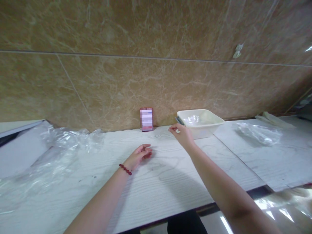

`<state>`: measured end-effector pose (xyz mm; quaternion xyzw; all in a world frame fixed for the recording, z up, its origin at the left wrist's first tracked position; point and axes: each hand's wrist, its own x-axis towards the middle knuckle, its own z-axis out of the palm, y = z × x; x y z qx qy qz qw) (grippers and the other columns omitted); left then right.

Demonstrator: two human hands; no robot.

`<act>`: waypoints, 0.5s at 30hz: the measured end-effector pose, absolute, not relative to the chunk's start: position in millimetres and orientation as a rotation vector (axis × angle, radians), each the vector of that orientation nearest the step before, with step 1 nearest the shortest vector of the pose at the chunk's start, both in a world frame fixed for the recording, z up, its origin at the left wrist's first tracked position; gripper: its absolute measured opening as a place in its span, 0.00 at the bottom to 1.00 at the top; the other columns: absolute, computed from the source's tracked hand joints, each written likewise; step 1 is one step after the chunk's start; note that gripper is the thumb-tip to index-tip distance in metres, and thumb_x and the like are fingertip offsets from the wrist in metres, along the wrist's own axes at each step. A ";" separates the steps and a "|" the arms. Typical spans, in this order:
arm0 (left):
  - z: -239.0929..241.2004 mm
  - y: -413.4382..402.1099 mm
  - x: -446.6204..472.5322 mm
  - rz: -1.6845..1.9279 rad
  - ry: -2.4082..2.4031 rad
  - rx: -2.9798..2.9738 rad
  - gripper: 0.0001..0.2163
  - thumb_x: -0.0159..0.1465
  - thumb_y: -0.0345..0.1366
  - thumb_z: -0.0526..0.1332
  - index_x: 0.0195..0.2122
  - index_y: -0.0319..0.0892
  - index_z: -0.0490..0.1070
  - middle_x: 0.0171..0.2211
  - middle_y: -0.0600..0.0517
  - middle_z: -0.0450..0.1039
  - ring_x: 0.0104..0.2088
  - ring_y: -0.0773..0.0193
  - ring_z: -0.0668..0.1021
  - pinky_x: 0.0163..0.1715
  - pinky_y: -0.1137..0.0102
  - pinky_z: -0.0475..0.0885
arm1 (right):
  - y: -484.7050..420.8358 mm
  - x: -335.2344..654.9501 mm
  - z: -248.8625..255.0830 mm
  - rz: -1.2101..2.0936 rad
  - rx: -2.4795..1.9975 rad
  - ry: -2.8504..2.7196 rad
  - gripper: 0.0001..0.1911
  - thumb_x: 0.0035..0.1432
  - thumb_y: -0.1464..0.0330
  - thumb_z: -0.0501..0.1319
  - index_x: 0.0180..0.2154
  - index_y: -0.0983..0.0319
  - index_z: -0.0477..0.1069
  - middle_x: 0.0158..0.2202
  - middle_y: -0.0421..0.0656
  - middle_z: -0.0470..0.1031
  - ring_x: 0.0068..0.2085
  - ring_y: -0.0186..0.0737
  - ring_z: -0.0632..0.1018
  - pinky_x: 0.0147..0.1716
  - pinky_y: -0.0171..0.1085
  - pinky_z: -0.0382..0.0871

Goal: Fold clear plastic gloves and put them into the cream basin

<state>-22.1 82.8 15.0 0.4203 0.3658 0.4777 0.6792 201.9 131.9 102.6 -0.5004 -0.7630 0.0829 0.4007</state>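
We have the pale tub (203, 132) on the worktop (168, 188), close to the wall (117, 84), with some clear plastic (192, 120) already inside it. More lies outside: a crumpled clear bag (260, 135) to the tub's right, and loose clear wrapping (73, 138) at the far left. We judge the handling to be partway at most; how much is left we cannot tell from this view.

Our right hand (183, 135) is at the tub's left end, thumb and fingers drawn narrowly together. Just behind it, at the rim, shows a dark grey piece (179, 121); we cannot tell whether we are gripping it, or whether the hand touches the tub. Our left hand (138, 157) is over the worktop, in front of the upright phone (146, 119), fingers loosely curled and partly spread, with nothing visible in it.
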 end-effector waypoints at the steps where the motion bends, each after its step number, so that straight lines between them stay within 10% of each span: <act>1: 14.1 83.2 -22.2 1.075 0.827 0.943 0.14 0.51 0.31 0.61 0.40 0.39 0.64 0.33 0.50 0.70 0.34 0.66 0.73 0.38 0.68 0.64 | 127.3 186.9 92.2 0.284 -1.230 -1.946 0.09 0.50 0.62 0.53 0.30 0.55 0.69 0.30 0.38 0.73 0.34 0.36 0.73 0.35 0.35 0.63; 15: 3.0 88.1 -20.5 1.143 0.701 1.005 0.12 0.52 0.32 0.60 0.38 0.38 0.65 0.34 0.49 0.69 0.36 0.64 0.72 0.39 0.65 0.64 | 112.6 124.9 15.6 0.669 -0.959 -2.081 0.13 0.52 0.66 0.51 0.40 0.54 0.67 0.40 0.40 0.71 0.44 0.38 0.70 0.44 0.42 0.62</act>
